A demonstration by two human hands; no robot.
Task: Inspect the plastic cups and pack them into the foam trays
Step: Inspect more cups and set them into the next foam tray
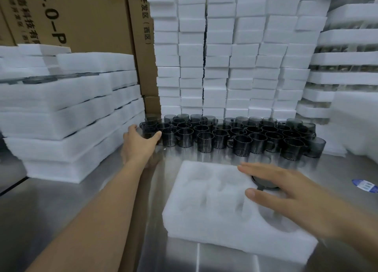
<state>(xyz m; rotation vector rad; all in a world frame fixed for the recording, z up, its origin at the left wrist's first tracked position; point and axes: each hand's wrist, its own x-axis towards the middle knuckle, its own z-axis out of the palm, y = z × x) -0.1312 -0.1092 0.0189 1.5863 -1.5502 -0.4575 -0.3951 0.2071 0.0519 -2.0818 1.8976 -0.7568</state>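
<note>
Left hand (139,141) is reaching into the left end of the smoky grey transparent plastic cups (245,135), thumb and fingers spread either side of one; grip unclear. Right hand (286,192), fingers straight, is lying over a dark cup (263,185) seated in the white foam tray's (204,210) far-right pocket.

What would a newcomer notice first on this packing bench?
Probably the crowd of smoky dark see-through plastic cups standing at the back of the shiny steel table, with a tall wall of stacked white foam blocks right behind. Nearer lies a white foam tray with round pockets; the right hand is spread flat over its far right corner, while the left hand reaches to the leftmost cups.
</note>
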